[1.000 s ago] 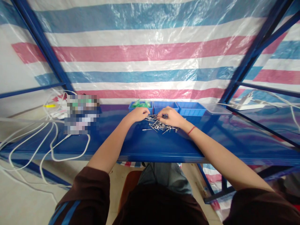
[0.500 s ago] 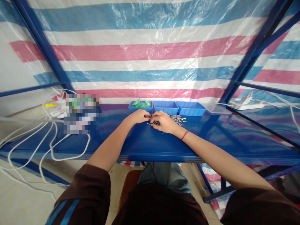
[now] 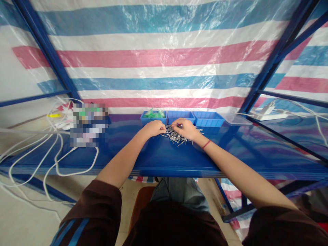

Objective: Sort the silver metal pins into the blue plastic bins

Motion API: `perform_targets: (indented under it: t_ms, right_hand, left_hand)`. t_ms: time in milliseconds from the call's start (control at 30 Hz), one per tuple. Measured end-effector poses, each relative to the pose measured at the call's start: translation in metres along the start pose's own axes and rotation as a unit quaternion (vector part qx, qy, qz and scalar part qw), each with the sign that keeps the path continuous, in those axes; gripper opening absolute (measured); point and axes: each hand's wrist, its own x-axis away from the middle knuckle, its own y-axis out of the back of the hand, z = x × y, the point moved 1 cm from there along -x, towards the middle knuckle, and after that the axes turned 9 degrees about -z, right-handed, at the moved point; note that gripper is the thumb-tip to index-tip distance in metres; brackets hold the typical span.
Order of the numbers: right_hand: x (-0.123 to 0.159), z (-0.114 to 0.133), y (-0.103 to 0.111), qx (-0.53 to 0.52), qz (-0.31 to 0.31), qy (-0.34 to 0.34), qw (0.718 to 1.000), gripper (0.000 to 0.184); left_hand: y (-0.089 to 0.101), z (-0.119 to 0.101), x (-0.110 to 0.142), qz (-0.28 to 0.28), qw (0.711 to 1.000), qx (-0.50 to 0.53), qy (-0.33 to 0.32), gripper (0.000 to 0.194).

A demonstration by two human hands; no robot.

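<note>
A loose pile of thin, shiny metal pieces, each like a short pin, rivet or screw, lies on the blue table. At its left edge is my left hand, closed with its fingers curled in. What those fingers hold, if anything, is hidden. Over the upper right part of the pile, my right hand is bent down, thumb and fingertips brought together in a pinch. Anything between these fingertips is too small to make out. A dark red band circles the right wrist.
Behind the pile stand three blue bins: the left bin with green plastic bags, a middle bin and a right bin. A clear lid lies farther right. White cables trail over the left side.
My right hand has drawn away from the left hand, moving right and slightly back over the pile. More of the metal pieces now show. The left hand has shifted slightly and its fingers are curled in.
</note>
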Motion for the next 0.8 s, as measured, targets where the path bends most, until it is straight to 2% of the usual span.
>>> perform_targets:
  t_ms: [133, 267, 400, 600, 800]
  right_hand:
    - [0.0, 0.0, 0.0, 0.013, 0.001, 0.0, 1.0, 0.015]
    - [0.001, -0.001, 0.001, 0.012, 0.001, -0.024, 1.0, 0.013]
    - [0.002, -0.002, -0.002, -0.071, -0.026, -0.099, 0.992, 0.018]
    - [0.002, -0.004, -0.008, -0.227, -0.078, -0.194, 0.951, 0.034]
    - [0.001, -0.005, -0.009, -0.253, -0.1, -0.212, 0.939, 0.035]
  left_hand:
    - [-0.006, 0.004, -0.001, -0.02, 0.999, 0.032, -0.022, 0.018]
    - [-0.006, 0.003, -0.002, -0.059, 0.996, 0.073, 0.001, 0.018]
    - [-0.003, -0.007, -0.003, -0.101, 0.979, 0.176, 0.026, 0.016]
    - [-0.011, -0.019, -0.007, -0.129, 0.939, 0.315, 0.057, 0.017]
    - [-0.016, -0.019, -0.009, -0.114, 0.916, 0.374, 0.086, 0.014]
